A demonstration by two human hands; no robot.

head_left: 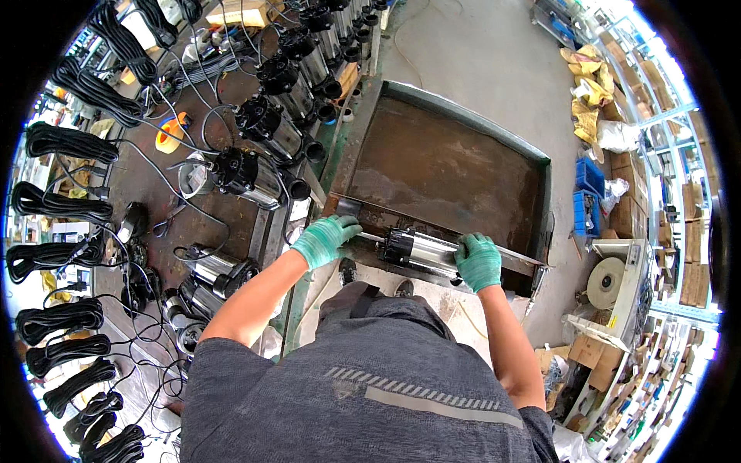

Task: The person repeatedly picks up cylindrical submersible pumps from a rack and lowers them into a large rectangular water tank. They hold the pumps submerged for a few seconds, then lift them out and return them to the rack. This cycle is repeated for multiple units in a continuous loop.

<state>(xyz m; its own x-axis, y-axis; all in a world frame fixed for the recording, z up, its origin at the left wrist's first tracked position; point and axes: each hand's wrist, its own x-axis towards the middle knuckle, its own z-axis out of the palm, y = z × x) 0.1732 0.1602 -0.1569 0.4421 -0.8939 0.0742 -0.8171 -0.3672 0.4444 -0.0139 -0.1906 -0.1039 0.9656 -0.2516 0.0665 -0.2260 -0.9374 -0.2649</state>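
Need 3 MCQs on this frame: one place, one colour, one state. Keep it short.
1. Where does the pump lie?
A. on the tank's near rim
B. on the floor
C. on the left bench

2. Glove colour?
A. blue
B. green
C. white

3. What does the right hand do?
A. hangs free
B. holds a cable
C. grips the pump's end

Answers: 1 A, it lies across the near edge of the tank. 2 B, both gloves are green, as on the left hand. 3 C, its fingers wrap the pump's right end.
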